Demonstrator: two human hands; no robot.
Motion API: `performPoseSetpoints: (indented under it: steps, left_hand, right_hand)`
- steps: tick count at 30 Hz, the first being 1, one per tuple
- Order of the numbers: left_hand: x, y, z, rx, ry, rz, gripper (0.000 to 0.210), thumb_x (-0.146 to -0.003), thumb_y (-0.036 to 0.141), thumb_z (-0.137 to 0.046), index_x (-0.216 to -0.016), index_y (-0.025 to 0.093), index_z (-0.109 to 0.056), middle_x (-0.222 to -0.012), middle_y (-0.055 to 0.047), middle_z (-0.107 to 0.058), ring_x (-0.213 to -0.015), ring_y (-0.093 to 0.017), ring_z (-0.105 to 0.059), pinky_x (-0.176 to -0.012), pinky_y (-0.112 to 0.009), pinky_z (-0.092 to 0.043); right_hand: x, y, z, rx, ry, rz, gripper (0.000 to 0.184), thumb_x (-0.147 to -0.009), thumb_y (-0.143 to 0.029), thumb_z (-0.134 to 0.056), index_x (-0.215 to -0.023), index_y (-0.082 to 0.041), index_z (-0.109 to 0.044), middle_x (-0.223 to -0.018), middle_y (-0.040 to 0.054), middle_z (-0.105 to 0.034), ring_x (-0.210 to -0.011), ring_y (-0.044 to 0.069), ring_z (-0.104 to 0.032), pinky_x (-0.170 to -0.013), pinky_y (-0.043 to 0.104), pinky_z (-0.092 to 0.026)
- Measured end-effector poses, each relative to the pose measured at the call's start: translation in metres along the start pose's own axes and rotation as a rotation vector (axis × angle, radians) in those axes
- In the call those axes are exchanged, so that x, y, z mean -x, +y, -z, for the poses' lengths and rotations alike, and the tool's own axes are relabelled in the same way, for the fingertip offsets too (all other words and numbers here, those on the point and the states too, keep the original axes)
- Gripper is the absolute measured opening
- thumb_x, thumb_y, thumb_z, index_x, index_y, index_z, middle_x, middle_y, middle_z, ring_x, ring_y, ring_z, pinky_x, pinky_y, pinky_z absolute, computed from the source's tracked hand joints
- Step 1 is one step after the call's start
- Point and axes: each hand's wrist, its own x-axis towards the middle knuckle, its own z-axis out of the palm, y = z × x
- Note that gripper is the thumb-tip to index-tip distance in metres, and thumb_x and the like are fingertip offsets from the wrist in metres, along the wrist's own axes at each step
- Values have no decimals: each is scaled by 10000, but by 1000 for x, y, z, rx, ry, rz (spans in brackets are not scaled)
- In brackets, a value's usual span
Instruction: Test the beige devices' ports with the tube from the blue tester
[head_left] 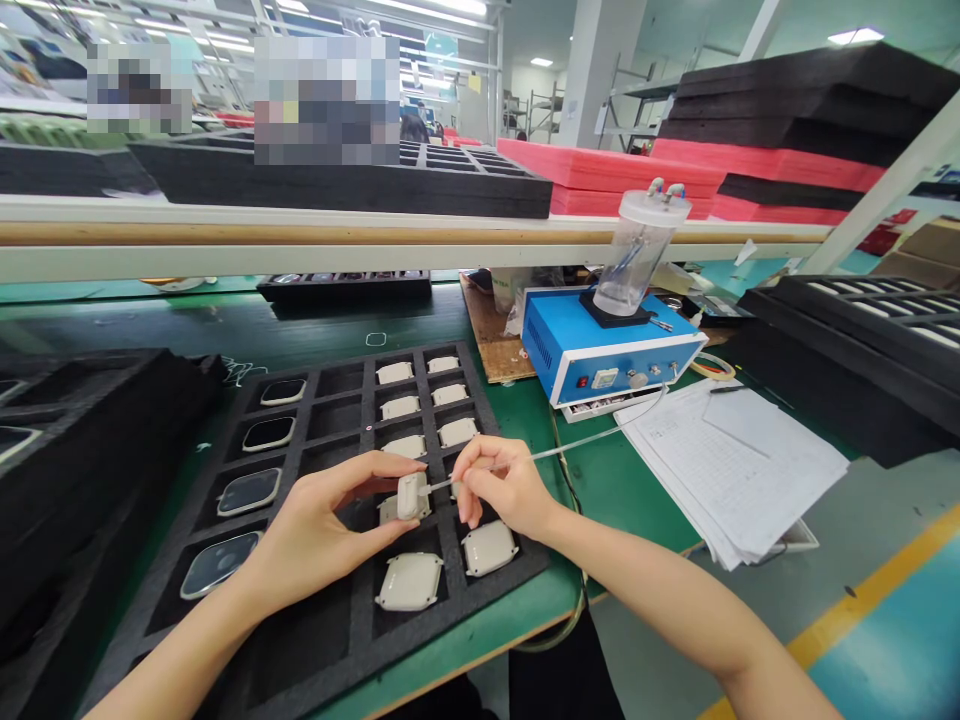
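Fingers (375, 470) of our left hand (315, 530) pinch a small white case (411, 495) by its edges, just above the black foam tray (337, 640). Right hand (501, 488) fingers close on a thin tube (585, 440) whose tip meets the case. We judge the case light, rigid, smooth; edges give the best hold. Its underside and the tube tip are hard to make out.

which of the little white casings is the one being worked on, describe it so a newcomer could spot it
Start at the black foam tray on the green bench, in front of the blue box. Above its near right columns, the left hand pinches one small white casing upright while the right hand puts a thin tube to it. It alone is lifted; the others lie flat in pockets.
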Motion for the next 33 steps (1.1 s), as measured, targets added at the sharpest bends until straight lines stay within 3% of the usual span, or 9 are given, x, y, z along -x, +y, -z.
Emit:
performPoseSetpoints:
  steps: [33]
  left_hand:
    - [-1, 3, 2, -17, 2, -4, 338, -723, 325, -701, -1043, 237, -633, -1041, -48, -703, -913, -247, -677, -845, -354, -560]
  right_hand:
    - [1, 0, 0, 15, 1, -16, 63, -614, -168, -511, -654, -150, -557, -398, -50, -566, -306, 80, -482, -330, 174, -419]
